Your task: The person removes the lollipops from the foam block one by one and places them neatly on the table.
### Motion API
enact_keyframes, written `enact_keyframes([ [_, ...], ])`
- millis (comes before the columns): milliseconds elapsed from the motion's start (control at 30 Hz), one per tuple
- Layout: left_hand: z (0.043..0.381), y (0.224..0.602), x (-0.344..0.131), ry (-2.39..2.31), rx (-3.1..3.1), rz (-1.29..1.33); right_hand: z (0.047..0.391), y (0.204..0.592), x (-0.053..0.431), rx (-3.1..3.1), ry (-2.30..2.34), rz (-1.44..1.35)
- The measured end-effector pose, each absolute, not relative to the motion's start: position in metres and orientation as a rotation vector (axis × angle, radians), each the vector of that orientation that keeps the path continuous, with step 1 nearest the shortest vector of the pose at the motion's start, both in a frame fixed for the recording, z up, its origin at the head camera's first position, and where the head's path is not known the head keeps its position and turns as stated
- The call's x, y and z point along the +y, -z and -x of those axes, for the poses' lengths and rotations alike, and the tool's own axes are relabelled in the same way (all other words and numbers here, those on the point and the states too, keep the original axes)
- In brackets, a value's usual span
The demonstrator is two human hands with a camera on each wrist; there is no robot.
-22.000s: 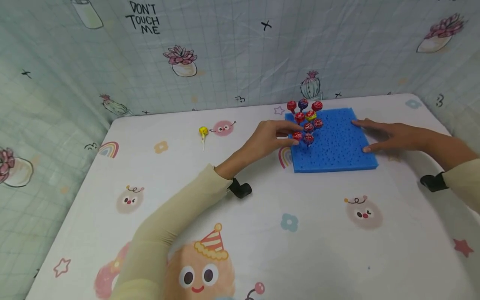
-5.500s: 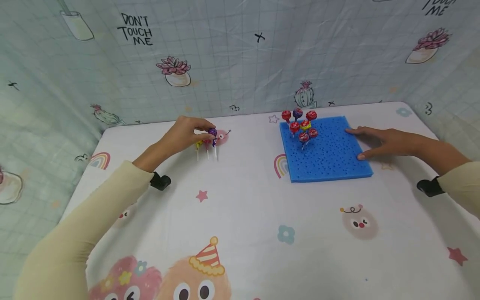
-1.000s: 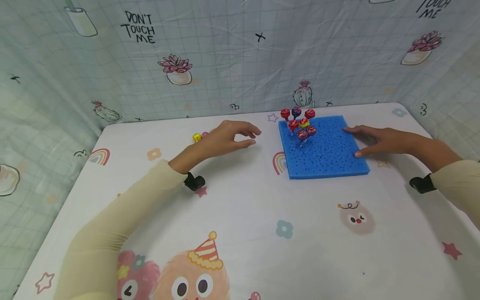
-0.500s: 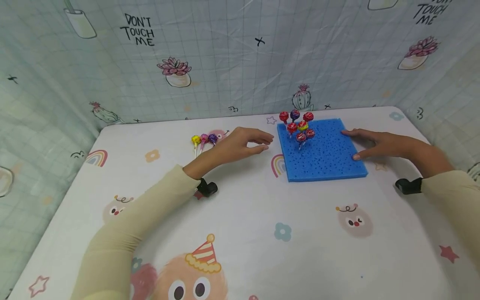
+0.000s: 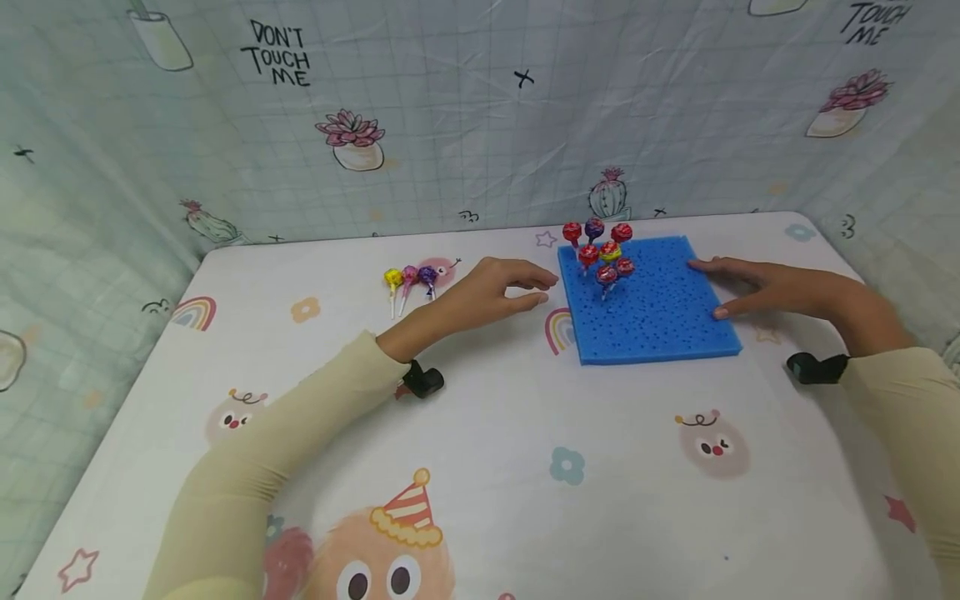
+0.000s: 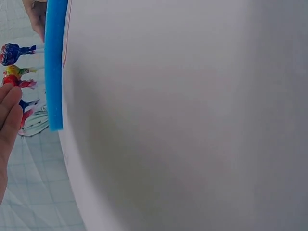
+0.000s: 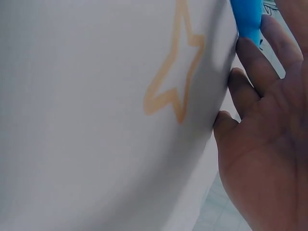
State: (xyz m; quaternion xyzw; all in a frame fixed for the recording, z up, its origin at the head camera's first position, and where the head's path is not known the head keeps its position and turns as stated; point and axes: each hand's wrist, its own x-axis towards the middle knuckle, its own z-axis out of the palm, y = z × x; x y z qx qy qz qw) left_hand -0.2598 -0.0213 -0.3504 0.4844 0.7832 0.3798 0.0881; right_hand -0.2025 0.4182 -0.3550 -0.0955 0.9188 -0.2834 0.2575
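A blue foam board (image 5: 660, 321) lies at the back right of the table, with several wrapped lollipops (image 5: 611, 251) standing upright in its back left part. Just off the board's left edge is my left hand (image 5: 487, 292), fingers loosely bent and holding nothing. In the left wrist view its fingers (image 6: 9, 115) appear in front of some lollipops. My right hand (image 5: 795, 292) touches the board's right edge with thumb and fingers spread. Left of my left hand lie a yellow lollipop (image 5: 393, 279), a pink lollipop (image 5: 409, 275) and a purple lollipop (image 5: 427, 277) side by side.
The white tabletop (image 5: 495, 433) is printed with cartoon faces, stars and rainbows. A pale patterned cloth (image 5: 450, 108) hangs behind the table and at its sides. Black wrist cameras (image 5: 424, 380) are strapped to both wrists.
Two lollipops have left the board since the earliest frame; pink and purple ones now lie beside the yellow one. My left hand released the purple lollipop and moved right; my right stayed at the board.
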Motion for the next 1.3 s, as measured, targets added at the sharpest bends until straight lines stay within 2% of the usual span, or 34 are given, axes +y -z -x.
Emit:
enact_keyframes([
  [1300, 0.249, 0.351, 0.025, -1.207, 2.339, -1.218, 0.2, 0.362, 0.421, 2.483, 0.856, 0.261],
])
